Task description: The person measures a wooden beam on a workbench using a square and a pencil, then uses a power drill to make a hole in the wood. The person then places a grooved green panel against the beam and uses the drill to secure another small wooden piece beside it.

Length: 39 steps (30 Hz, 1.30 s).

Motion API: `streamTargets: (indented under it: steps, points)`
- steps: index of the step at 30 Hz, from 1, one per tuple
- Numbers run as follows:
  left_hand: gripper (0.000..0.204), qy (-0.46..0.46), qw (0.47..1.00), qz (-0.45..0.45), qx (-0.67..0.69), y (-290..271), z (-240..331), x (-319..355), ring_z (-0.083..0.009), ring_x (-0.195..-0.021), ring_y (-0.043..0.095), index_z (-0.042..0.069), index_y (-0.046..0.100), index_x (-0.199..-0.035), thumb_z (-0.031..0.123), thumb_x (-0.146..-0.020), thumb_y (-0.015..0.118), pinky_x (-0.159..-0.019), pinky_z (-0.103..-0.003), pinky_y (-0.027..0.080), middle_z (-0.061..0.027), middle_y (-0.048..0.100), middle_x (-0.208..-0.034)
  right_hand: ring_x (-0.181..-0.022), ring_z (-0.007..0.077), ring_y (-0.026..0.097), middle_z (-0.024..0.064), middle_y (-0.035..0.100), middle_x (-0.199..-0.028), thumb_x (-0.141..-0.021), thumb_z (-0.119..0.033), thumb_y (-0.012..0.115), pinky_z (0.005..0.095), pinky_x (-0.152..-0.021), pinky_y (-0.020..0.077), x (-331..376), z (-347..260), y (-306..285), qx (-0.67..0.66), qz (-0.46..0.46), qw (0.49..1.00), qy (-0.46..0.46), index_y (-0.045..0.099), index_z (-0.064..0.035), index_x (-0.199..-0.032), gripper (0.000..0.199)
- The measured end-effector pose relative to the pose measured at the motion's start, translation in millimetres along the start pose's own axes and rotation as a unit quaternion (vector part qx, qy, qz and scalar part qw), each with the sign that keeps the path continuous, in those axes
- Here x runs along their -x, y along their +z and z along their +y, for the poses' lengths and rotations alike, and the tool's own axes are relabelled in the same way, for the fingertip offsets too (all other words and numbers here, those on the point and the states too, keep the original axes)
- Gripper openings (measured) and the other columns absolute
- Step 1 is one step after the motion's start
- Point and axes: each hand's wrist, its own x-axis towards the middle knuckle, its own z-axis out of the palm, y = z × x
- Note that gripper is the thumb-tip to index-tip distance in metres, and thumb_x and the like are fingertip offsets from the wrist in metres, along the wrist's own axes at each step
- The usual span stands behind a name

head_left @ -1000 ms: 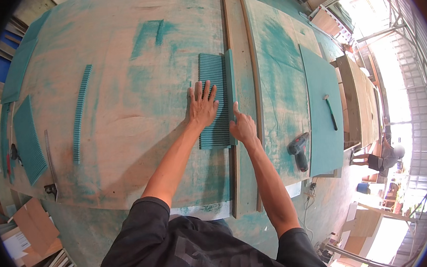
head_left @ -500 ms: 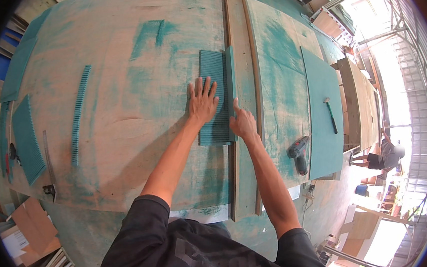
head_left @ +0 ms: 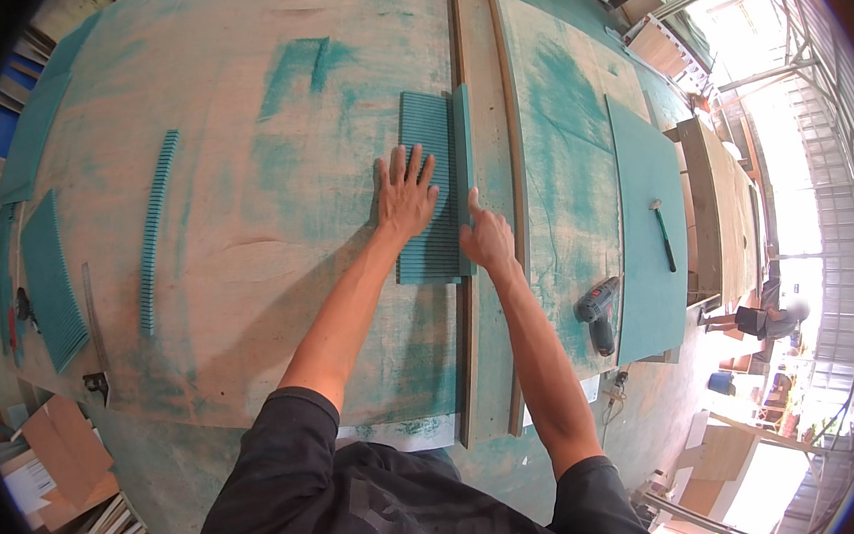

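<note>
Ribbed green panel [head_left: 425, 147] under spread fingers [head_left: 405, 168]

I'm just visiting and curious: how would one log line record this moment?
left hand: flat on ribbed teal panel | right hand: at panel's right edge | wooden strip: alongside

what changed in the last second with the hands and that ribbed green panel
Almost nothing moved. The left hand stays pressed flat, fingers spread, on the ribbed green panel, and the right hand stays at the panel's right edge against the long wooden strip. Nothing was picked up or let go. The drill, hammer and loose ribbed strip lie where they were.
</note>
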Motion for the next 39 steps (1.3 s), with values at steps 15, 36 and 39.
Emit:
streamTargets:
  steps: [15,36,39]
  points:
    - [0.063,-0.007,1.000,-0.023,-0.003,0,-1,-7,-0.0391,-0.160,0.006,0.016,0.022,-0.167,0.042,-0.111,0.034,-0.126,-0.067,0.006,-0.0116,0.010,-0.175,-0.093,0.0477,0.071,0.0296,0.073,-0.095,-0.088,-0.012,0.062,0.0547,-0.080,0.0580,-6,0,-2,-0.010,-0.014,1.000,0.020,0.033,-0.0057,-0.161,0.079]
    - [0.086,0.131,0.988,-0.082,0.011,-47,-2,132,-0.0346,-0.159,0.016,0.008,0.027,-0.165,0.061,-0.102,0.052,-0.127,-0.057,0.019,-0.0181,0.019,-0.172,-0.091,0.0470,0.071,0.0261,0.074,-0.094,-0.092,-0.015,0.061,0.0555,-0.079,0.0574,-7,-2,0,0.003,0.004,1.000,-0.003,0.036,-0.0053,-0.160,0.073]
    - [0.085,0.132,0.986,-0.093,-0.049,-57,6,130,-0.0338,-0.158,0.019,0.009,0.030,-0.164,0.064,-0.102,0.048,-0.126,-0.057,0.021,-0.0166,0.020,-0.172,-0.093,0.0460,0.071,0.0258,0.074,-0.095,-0.095,-0.017,0.059,0.0552,-0.080,0.0571,-9,3,2,0.022,0.007,1.000,-0.009,0.036,-0.0042,-0.159,0.069]
